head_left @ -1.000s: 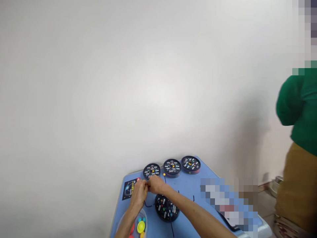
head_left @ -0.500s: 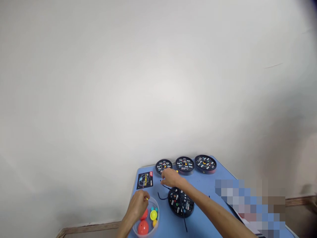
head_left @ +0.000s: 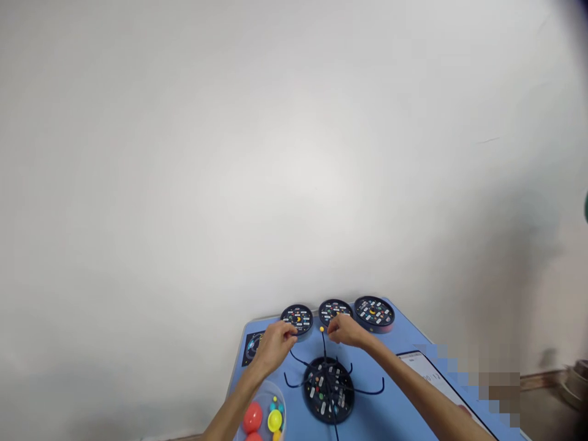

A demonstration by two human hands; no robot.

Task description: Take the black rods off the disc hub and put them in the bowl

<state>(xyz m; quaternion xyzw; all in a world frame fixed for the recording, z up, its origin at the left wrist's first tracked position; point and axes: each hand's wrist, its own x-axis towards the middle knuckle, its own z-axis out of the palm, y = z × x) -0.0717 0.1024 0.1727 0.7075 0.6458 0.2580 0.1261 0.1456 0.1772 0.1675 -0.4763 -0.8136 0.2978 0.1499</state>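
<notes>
A black round base (head_left: 329, 398) with printed labels carries several bent black rods. One rod rises upright with a small orange ball (head_left: 322, 329) on its tip. My left hand (head_left: 273, 348) is closed in a pinch above the tip of a left-hand rod (head_left: 298, 359); what its fingers hold is hidden. Just right of the orange ball is my right hand (head_left: 346, 331), thumb and fingers together, their contents too small to make out. Below my left forearm, a clear plastic tub (head_left: 283, 398) holds red pieces (head_left: 252, 418), a yellow cup-shaped piece (head_left: 274, 421) and small teal and yellow balls.
Three round black printed discs (head_left: 373, 311) line the table's back edge by the wall. A black printed card (head_left: 252, 348) lies at the left, partly behind my left hand. A tablet-like screen (head_left: 427, 373) lies under my right forearm on the blue table (head_left: 376, 416).
My left hand has moved up and right from the tub to the rod tip. My right hand has shifted right, off that rod, beside the orange ball. The view has tilted slightly.
</notes>
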